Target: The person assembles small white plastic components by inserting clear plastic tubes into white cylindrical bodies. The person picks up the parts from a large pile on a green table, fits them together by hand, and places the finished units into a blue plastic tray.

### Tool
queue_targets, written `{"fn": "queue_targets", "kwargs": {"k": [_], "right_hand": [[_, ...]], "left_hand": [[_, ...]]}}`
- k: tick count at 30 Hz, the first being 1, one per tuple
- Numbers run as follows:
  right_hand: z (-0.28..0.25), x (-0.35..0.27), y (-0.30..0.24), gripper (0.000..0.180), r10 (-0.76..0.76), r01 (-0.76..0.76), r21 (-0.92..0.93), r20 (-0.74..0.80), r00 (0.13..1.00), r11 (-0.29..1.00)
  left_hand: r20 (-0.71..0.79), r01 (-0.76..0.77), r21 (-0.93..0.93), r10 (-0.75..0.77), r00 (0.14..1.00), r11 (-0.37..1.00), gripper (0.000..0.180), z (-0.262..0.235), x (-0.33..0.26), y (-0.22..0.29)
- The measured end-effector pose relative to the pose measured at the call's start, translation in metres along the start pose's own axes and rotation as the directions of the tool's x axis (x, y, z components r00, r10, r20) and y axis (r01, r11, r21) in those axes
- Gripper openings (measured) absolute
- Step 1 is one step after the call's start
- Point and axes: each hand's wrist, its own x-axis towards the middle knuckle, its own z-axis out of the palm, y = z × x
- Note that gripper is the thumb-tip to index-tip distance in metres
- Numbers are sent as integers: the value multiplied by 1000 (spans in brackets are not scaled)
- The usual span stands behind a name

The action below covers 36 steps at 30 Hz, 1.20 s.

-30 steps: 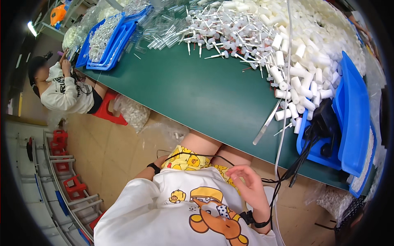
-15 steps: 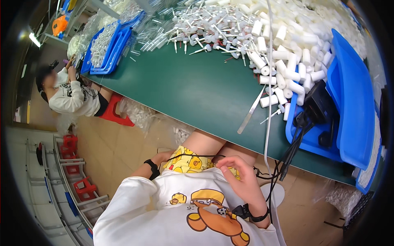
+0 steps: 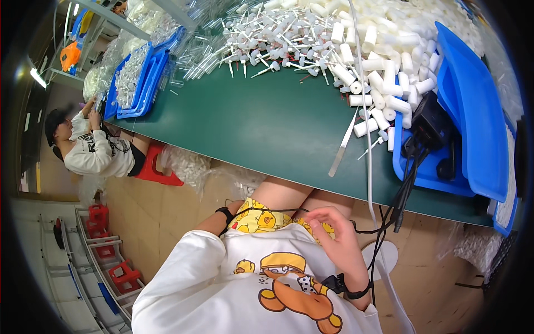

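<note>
Resting in the lap, right hand [image 3: 334, 245] loosely curled on yellow printed shorts [image 3: 261, 220], gripping nothing; left hand hidden behind white sleeve, state unclear. Well apart on green tabletop [image 3: 267, 122]: white plastic tubes [image 3: 384, 94].

A heap of plastic tubes [image 3: 384, 72] covers the table's [image 3: 267, 128] far right part. Right of it, a tray [image 3: 473, 117] stands at the right edge. Stacked trays [image 3: 139, 78] sit at the far left corner.
</note>
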Motion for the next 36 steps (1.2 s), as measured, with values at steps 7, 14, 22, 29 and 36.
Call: {"fn": "queue_targets", "kwargs": {"k": [7, 14, 22, 29, 36], "right_hand": [[19, 1, 11, 13, -8, 6, -46, -45, 999, 999], [27, -4, 15, 13, 41, -41, -79, 7, 999, 996], [28, 0, 7, 13, 40, -42, -81, -27, 999, 996], [39, 6, 12, 12, 11, -22, -97, -112, 994, 995], [62, 24, 15, 13, 29, -38, -76, -118, 993, 996]], "left_hand": [[-156, -323, -532, 284, 946, 783, 44, -18, -55, 71], [-211, -573, -456, 543, 813, 681, 43, -24, -3, 76], [-57, -488, -246, 490, 870, 837, 42, -51, -3, 106], [30, -366, -231, 383, 923, 901, 40, -71, 8, 96], [-253, -242, 711, 562, 787, 660, 44, -50, 25, -31]]}}
